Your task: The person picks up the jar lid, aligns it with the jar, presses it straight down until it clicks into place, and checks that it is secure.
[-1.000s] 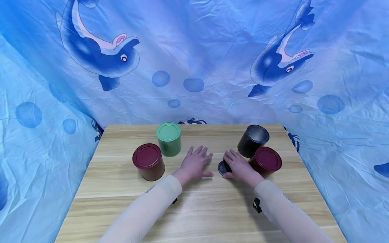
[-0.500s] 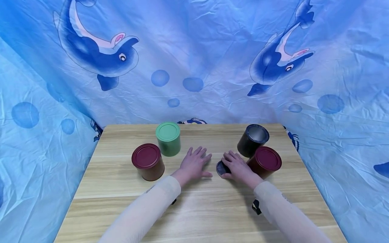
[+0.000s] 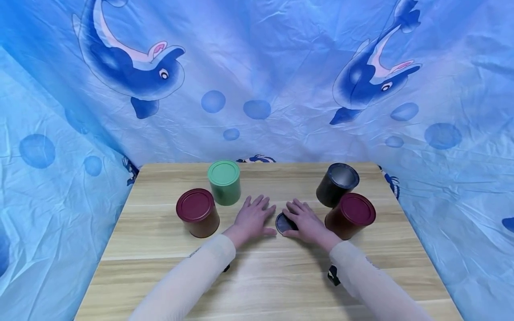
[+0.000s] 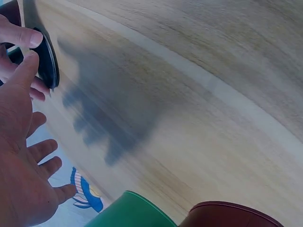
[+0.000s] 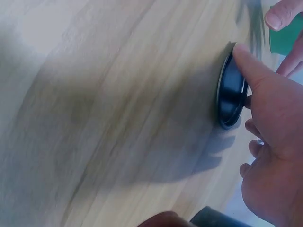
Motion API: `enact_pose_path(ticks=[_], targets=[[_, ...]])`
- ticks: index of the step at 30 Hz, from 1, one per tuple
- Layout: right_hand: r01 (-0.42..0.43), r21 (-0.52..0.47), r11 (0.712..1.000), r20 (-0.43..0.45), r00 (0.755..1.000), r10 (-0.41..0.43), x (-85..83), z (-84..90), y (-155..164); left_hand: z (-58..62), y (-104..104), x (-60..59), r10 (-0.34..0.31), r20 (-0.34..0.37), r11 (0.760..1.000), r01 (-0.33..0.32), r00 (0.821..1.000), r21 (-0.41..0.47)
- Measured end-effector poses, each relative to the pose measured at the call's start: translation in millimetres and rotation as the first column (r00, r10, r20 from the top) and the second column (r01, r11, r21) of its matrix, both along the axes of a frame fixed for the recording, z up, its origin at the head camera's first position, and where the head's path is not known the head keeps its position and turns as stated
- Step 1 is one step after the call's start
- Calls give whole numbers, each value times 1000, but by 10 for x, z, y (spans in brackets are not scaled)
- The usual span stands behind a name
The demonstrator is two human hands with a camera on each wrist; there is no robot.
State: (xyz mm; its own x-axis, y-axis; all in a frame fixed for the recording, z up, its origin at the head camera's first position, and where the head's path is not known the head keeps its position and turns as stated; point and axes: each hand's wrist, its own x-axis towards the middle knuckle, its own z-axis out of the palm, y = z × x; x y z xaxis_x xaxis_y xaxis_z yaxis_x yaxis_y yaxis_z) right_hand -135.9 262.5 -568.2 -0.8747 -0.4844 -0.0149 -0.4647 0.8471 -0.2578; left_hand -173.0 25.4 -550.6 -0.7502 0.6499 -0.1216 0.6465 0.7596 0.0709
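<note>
My right hand [image 3: 306, 225] holds a round black lid [image 3: 283, 224] by its edge, low over the wooden table. In the right wrist view the thumb lies at one end of the lid's rim [image 5: 222, 90] and a fingertip shows at its far side. To the left, my left hand [image 3: 250, 221] hovers with fingers spread and nothing in its grasp. Its thumb points toward the lid, and the left wrist view has its fingers overlapping the right hand close to the lid [image 4: 49, 66].
Left of the hands stand a green can [image 3: 225, 187] and a dark red can [image 3: 198, 216], both lidded. A black can [image 3: 331, 191] with a greyish round top and another dark red can [image 3: 351, 218] stand close behind the right wrist. A blue dolphin-print curtain [image 3: 257, 58] surrounds the table.
My right hand has carried the black lid leftward, narrowing the gap to my left hand. The left hand has shifted slightly left with its fingers still spread. The cans keep their places.
</note>
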Motion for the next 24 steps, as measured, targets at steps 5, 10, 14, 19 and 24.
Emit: enact_pose_path(ticks=[5,10,14,19,24], targets=[[2,-17,1000,30,1000,-2,-4,29,9,-10,-15,-1,-6,1,1000,6,1000,0],[8,39,999,42,999,-10,-13,103,90,-8,-2,-3,-10,13,1000,10,1000,7],[-11,81,997,30,1000,9,-28,117,142,-40,33,2,-17,3,1000,17,1000,8],[-12,74,997,25,1000,10,-5,90,145,-63,79,23,-17,6,1000,17,1000,6],[-16,35,999,23,1000,15,17,51,111,-53,72,41,-12,10,1000,12,1000,7]])
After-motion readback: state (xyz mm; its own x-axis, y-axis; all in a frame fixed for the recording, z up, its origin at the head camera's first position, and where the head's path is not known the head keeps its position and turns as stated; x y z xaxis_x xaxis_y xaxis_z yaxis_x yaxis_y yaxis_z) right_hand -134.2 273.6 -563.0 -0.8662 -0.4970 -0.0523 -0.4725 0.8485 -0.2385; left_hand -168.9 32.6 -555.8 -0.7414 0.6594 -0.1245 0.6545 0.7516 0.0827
